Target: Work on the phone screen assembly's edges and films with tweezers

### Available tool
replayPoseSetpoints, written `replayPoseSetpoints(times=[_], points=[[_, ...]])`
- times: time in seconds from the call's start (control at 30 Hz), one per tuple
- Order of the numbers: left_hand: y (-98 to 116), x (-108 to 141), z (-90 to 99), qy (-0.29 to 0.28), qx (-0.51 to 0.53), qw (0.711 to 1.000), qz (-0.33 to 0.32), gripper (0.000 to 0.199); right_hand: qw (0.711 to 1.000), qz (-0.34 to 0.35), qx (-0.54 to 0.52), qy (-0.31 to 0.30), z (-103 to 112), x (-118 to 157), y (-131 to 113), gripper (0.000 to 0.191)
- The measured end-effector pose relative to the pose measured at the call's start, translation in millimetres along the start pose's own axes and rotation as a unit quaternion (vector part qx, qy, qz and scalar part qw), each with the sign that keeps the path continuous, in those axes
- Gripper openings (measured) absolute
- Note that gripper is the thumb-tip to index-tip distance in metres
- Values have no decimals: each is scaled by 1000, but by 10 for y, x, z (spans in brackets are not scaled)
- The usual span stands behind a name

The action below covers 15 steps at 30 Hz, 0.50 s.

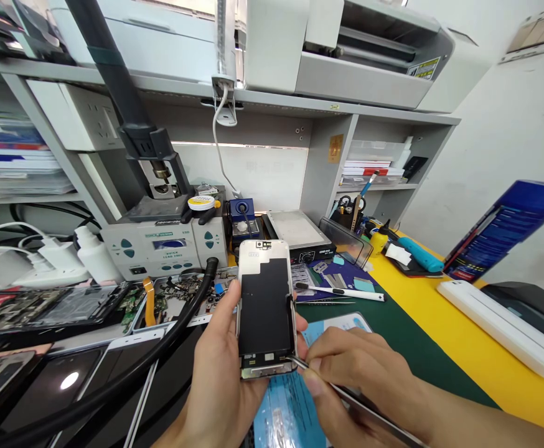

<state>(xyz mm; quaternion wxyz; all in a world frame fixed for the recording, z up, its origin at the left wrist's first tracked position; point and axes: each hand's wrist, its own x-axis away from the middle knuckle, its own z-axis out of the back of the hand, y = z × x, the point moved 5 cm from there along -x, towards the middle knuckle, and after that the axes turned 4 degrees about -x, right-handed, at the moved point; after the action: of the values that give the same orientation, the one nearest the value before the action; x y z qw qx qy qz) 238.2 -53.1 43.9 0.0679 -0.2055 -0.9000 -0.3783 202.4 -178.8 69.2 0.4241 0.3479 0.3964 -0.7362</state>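
Note:
My left hand [223, 358] is wrapped round a phone screen assembly [265, 305], held upright with its black inner face toward me. Its fingertips show at the screen's right edge. Metal tweezers [351, 398] are pinched in my right hand [356, 367]. Their tip touches the lower right corner of the screen, close to small connectors and a silver strip along the bottom. Under both hands lies a blue plastic packet [288, 410].
A soldering station [164, 242] stands behind, to the left. A thick black hose [183, 330] crosses several phones at left. A white brush [342, 291] lies on the green mat [416, 348]. A blue can [505, 230] and a white device [500, 326] are at right.

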Motion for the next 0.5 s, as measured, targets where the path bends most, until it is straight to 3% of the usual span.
replayPoseSetpoints(times=[0.5], points=[[-5,-16,21,-3,1,1000,-5,54,1000,-2,6,-7,25,-30,-21,18]])
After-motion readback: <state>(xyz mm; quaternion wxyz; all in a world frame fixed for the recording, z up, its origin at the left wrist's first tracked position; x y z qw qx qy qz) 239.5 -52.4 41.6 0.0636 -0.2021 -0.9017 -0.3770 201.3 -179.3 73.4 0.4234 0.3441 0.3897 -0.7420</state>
